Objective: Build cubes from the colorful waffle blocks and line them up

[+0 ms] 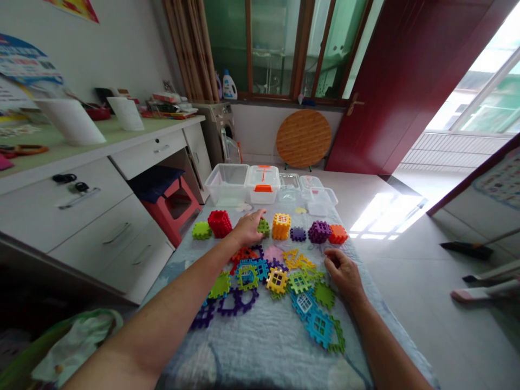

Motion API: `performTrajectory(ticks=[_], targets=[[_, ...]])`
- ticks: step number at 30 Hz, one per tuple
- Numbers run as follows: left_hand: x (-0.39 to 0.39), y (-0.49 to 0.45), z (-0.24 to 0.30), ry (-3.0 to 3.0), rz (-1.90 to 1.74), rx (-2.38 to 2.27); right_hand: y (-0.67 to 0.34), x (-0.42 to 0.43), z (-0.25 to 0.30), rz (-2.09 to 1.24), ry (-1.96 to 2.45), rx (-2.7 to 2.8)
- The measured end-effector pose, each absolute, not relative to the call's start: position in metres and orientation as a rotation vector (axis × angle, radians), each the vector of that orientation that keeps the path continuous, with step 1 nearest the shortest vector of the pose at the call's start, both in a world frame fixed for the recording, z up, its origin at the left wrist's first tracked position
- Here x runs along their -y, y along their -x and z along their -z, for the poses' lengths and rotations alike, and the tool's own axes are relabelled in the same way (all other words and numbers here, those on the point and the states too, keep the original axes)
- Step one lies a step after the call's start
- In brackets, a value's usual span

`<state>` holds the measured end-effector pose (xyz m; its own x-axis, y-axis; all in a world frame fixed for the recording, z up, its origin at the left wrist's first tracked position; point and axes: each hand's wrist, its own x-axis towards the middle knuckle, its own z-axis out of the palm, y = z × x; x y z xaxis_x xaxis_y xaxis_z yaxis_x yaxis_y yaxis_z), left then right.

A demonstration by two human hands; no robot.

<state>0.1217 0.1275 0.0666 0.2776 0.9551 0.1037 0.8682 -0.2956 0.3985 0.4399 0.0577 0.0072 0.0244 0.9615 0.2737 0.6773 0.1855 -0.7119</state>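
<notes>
- left hand (247,228): fingers spread apart, resting on a green block (263,227)
- right hand (343,272): fingers curled together beside loose plastic tiles (276,281)
- hollow cubes (281,226) stood lined up, separate from the tiles

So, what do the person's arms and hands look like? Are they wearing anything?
The left arm and right arm are bare, with no sleeves showing. The left hand and right hand wear no gloves, and no watch, bracelet or cable shows on either wrist.
</notes>
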Motion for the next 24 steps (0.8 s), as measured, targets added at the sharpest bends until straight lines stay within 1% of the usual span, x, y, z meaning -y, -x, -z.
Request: performTrajectory(ticks=[10,24], targets=[[-0.157,-0.122,-0.060,-2.270,-0.214,-1.630,-0.440,-0.063,-0.008,-0.495,1.560,1.732],[-0.164,-0.129,-0.051,-2.313,-0.045,-1.632,-0.439,-0.063,-0.006,-0.511,1.569,1.722]])
